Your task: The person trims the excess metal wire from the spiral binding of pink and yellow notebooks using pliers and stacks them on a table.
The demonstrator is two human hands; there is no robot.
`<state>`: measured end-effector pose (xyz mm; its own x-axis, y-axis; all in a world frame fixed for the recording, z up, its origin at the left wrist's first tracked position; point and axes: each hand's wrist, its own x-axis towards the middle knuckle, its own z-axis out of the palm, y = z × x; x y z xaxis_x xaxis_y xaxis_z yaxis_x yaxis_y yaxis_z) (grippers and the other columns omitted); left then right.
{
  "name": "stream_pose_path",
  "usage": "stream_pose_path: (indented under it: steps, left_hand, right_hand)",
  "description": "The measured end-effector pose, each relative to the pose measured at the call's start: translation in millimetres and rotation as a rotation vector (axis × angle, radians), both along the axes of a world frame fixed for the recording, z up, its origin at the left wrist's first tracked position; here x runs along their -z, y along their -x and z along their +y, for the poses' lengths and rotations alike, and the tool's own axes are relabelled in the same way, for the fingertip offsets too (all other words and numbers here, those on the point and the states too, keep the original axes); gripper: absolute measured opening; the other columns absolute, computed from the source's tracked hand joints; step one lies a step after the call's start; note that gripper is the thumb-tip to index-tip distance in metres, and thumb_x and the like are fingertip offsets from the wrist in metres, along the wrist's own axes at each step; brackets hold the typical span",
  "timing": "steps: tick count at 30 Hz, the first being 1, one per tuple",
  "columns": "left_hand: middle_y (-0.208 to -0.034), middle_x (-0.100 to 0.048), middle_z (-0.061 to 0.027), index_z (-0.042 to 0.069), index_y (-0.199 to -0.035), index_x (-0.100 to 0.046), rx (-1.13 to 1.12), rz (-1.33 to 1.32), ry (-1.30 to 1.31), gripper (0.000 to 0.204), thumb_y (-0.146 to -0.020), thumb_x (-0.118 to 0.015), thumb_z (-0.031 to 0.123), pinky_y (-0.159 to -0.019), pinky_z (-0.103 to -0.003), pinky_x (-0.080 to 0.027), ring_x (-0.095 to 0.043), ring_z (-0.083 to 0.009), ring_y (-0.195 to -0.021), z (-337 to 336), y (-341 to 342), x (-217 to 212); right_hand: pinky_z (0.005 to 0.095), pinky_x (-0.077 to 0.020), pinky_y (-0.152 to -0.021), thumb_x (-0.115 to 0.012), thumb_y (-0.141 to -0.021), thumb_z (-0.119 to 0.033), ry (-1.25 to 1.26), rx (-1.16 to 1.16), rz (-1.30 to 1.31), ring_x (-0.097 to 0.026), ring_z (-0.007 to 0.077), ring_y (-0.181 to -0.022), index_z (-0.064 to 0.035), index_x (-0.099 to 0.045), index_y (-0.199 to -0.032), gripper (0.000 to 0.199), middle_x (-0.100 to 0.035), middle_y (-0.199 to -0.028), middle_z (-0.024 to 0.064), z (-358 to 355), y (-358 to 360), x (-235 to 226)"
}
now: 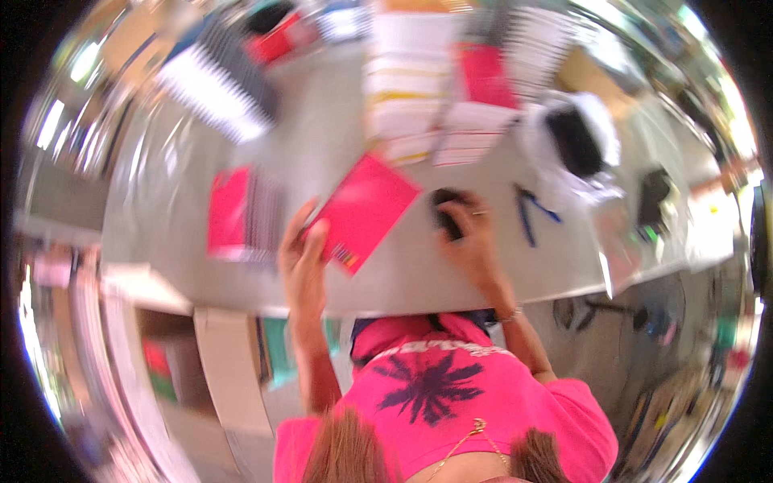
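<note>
My left hand (306,253) is closed on the left edge of a thin red book (366,213), its thumb on the cover. The book is held tilted over the grey table (354,298). To its right, my right hand (471,241) has its fingers curled around a small dark rounded object (443,211), close to the tabletop; blur hides what kind it is. A stack of red-covered books (229,213) stands left of my left hand. Right of my right hand lies a blue tool like a pen or cutter (527,219).
Stacks of white-edged books (407,72) fill the table's far middle, with a red book (487,76) on top nearby. Another fanned stack (213,88) stands far left. A white plastic bag (608,153) with something black inside sits at right. An open cardboard box (233,370) is below the table's left edge.
</note>
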<state>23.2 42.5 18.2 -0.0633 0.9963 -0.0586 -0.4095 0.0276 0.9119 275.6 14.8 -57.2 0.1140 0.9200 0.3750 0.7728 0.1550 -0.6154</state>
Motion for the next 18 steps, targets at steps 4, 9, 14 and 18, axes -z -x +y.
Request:
stream_pose_path:
  steps: [4, 9, 14, 18]
  left_hand:
    - [-0.101, -0.065, 0.0, 0.002, -0.126, -0.059, -0.166, 0.1, -0.05, 0.037, -0.091, -0.068, 0.011, -0.073, -0.02, -0.05, -0.059, -0.0045, -0.087, -0.4, 41.4, -10.5]
    - [-0.106, -0.066, -0.0026, 0.003, -0.121, -0.062, -0.478, 0.186, -0.212, 0.034, -0.09, -0.069, 0.013, -0.074, -0.021, -0.052, -0.061, -0.0058, -0.091, 4.7, 92.0, -33.4]
    - [-0.108, -0.066, -0.0026, 0.005, -0.124, -0.061, -0.608, 0.342, -0.222, 0.036, -0.09, -0.069, 0.014, -0.084, -0.025, -0.051, -0.062, -0.0088, -0.097, 12.2, 140.6, -35.5]
    - [-0.093, -0.063, -0.0006, 0.005, -0.117, -0.065, -0.7, 0.545, -0.203, 0.031, -0.089, -0.071, 0.015, -0.073, -0.023, -0.05, -0.059, -0.0058, -0.083, 25.2, 142.1, -19.1]
  right_hand:
    - [0.0478, -0.0317, -0.109, -0.071, -0.077, -0.013, 0.068, 0.214, 0.055, -0.039, 0.0387, -0.131, -0.0095, -0.059, -0.121, 0.046, -0.044, -0.138, 0.0228, 3.5, -14.9, -6.5]
    - [0.0491, -0.0291, -0.11, -0.072, -0.083, -0.023, 0.01, 0.177, 0.021, -0.036, 0.0382, -0.134, -0.0085, -0.052, -0.131, 0.054, -0.042, -0.139, 0.0223, -5.7, -37.5, -9.4]
    - [0.0503, -0.0281, -0.11, -0.07, -0.086, -0.028, 0.003, 0.144, -0.102, -0.035, 0.0391, -0.133, -0.0081, -0.049, -0.134, 0.056, -0.042, -0.138, 0.0232, -4.6, -34.5, -7.2]
    - [0.0493, -0.0277, -0.11, -0.068, -0.088, -0.031, 0.051, 0.193, -0.111, -0.035, 0.0398, -0.133, -0.008, -0.051, -0.133, 0.054, -0.041, -0.14, 0.0242, -4.8, -34.3, -3.9]
